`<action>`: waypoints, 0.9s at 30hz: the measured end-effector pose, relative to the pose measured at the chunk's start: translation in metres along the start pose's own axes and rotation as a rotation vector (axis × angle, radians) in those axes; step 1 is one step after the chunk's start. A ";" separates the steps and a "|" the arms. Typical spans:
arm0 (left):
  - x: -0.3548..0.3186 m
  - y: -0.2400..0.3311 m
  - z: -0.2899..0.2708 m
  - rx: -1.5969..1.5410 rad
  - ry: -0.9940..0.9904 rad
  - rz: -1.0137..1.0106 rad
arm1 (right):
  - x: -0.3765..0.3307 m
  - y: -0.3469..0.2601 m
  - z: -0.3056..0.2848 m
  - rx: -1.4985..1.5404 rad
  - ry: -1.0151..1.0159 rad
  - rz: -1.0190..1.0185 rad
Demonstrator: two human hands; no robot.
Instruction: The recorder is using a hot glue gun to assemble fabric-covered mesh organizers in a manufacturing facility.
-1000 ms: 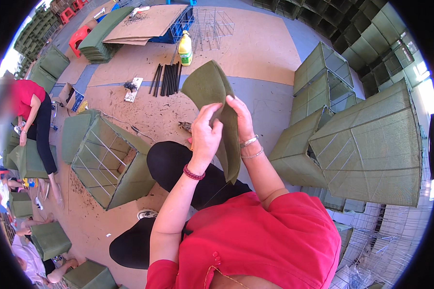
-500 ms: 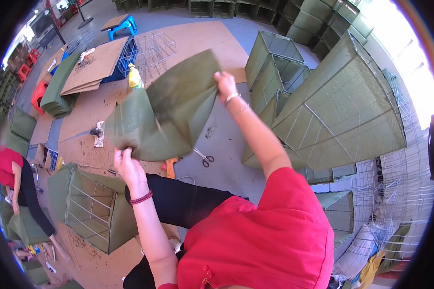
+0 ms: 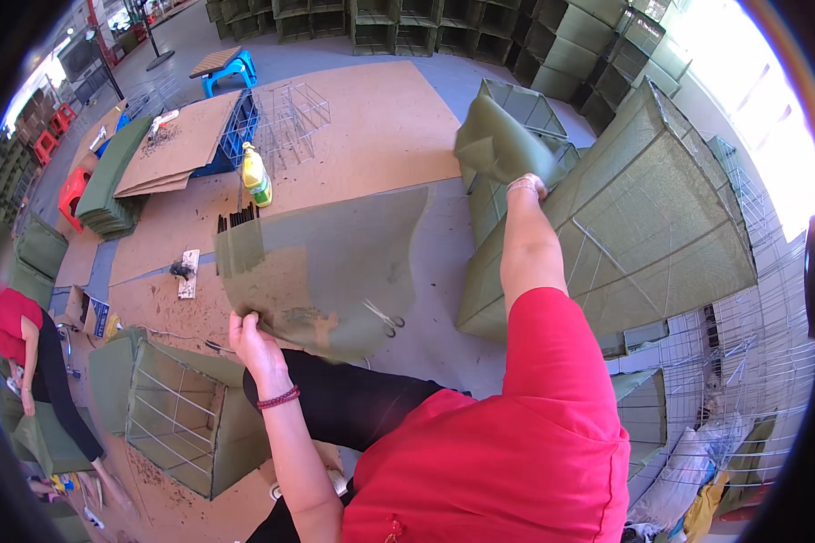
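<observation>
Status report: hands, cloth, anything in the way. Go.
Left hand grips one end of the green mesh cloth, right hand the other, arms wide. Cloth stretched above the floor. Scissors and a yellow bottle lie underneath.

light: bright daylight, glare upper right | shadows: soft | focus: sharp centre | edges: fisheye bending, black rim

A sheet of olive-green mesh fabric (image 3: pixel 335 262) hangs stretched in the air, thin enough that the floor and a pair of scissors show through it. Its lower left corner is pinched low, while its far end rises bunched into darker folds, apparently doubled over there.
</observation>
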State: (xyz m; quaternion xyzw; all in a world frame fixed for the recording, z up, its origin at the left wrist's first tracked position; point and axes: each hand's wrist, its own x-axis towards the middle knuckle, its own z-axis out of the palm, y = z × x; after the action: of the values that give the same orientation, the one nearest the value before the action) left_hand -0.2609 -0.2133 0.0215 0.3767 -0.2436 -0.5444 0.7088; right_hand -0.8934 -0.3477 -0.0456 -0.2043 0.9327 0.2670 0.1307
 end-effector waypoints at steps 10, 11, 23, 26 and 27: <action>0.016 -0.029 -0.007 0.225 -0.254 -0.018 | 0.035 0.043 -0.087 1.239 0.906 -0.132; 0.008 -0.015 -0.018 0.283 -0.110 0.014 | -0.028 -0.012 -0.091 1.073 1.049 -0.497; -0.005 0.014 -0.003 0.280 0.139 0.220 | -0.202 -0.131 0.022 0.737 0.612 -1.157; -0.011 0.016 0.003 0.305 0.150 0.203 | -0.204 -0.132 0.042 0.905 0.569 -1.125; -0.015 0.017 0.009 0.306 0.147 0.196 | -0.201 -0.127 0.041 0.918 0.564 -1.119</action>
State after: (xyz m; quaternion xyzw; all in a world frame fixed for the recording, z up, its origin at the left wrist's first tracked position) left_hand -0.2615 -0.1996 0.0414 0.4933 -0.3065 -0.4002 0.7090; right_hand -0.6531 -0.3607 -0.0643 -0.6304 0.7061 -0.3138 0.0753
